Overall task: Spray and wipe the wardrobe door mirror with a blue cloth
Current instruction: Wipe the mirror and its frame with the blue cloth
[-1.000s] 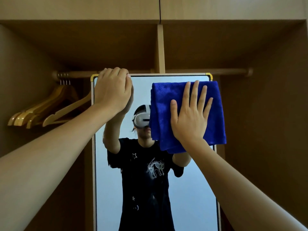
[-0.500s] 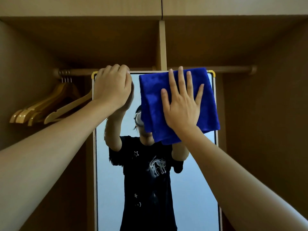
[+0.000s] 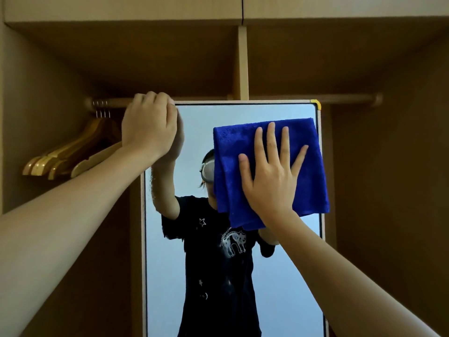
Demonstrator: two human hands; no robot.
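The right hand point(image 3: 272, 181) presses flat, fingers spread, on the blue cloth point(image 3: 311, 166) against the mirror point(image 3: 279, 288) at upper right of centre. The left hand point(image 3: 149, 127) grips the mirror's top-left corner.

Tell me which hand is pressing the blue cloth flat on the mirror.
The right hand, fingers spread on the blue cloth. The left hand grips the mirror at its top left corner instead.

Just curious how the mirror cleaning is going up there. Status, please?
Left hand grips mirror top corner. Right hand flat, pressing blue cloth on upper right glass. Nothing in the way; hangers off left.
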